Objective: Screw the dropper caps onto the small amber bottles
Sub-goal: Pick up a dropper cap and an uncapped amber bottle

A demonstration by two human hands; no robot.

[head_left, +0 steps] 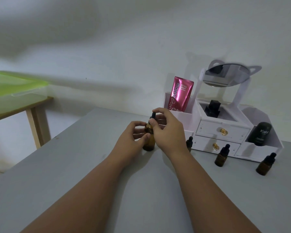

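A pale grey table (74,165) fills the lower half of the frame, set against a plain white wall. At the left edge stands a wooden side table (37,118) bearing a translucent container with a green lid (15,88). At the right, against the wall, sits a white cosmetics organiser (225,132) with two drawers and a tilted round mirror (227,74); it holds a pink pouch (180,94) and a black bottle (260,133). In front of the organiser stand three capped amber bottles (221,156), one of them partly hidden behind the right wrist.

Both bare forearms reach up from the bottom edge and meet at the centre of the frame. There an amber bottle (149,140) stands upright on the table. The left hand (133,135) curls its thumb and fingers round the bottle's body. The right hand (168,130) pinches the black dropper cap (152,116) at the bottle's neck, thumb in front and fingers bent behind, with the rubber bulb poking above them. How far the cap is screwed down cannot be told.
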